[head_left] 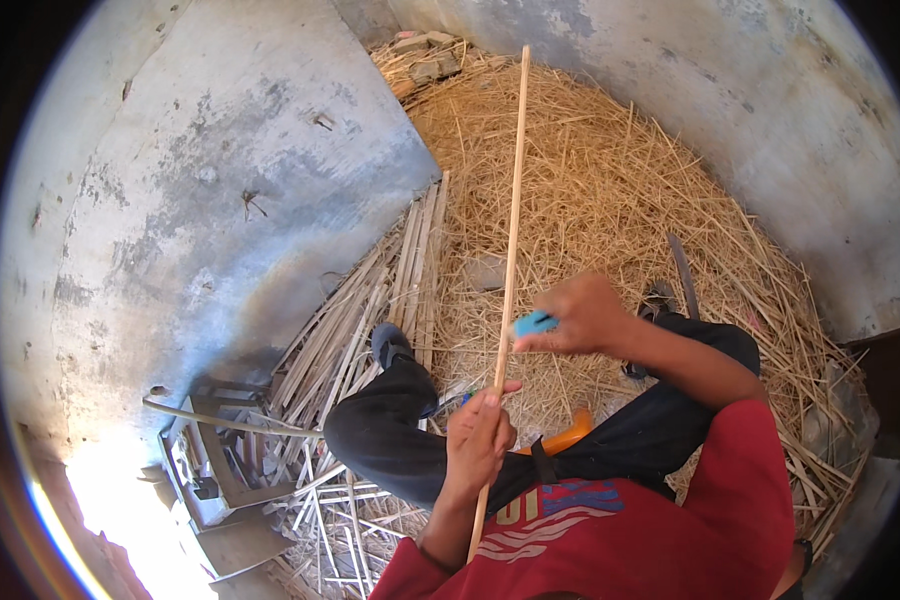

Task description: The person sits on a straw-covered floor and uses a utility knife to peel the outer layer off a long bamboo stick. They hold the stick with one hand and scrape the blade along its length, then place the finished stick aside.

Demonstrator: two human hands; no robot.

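Observation:
My left hand (pixel 478 440) is closed around the lower part of a long, pale bamboo strip (pixel 515 200). The strip slants up and away from my chest, its lower end lying against my red shirt. Higher up the strip, my right hand (pixel 582 316) grips a small blue tool (pixel 535 323), which looks like a cutter. The tool's tip meets the strip or lies right beside it; its blade is too blurred to make out.
Many split strips (pixel 410 270) lie in a pile at the left. Straw and shavings (pixel 590 180) cover the floor ahead. A long dark blade (pixel 683 275) stands by my right foot. An orange piece (pixel 570 432) lies between my legs. A wooden frame (pixel 220 460) leans near the left wall.

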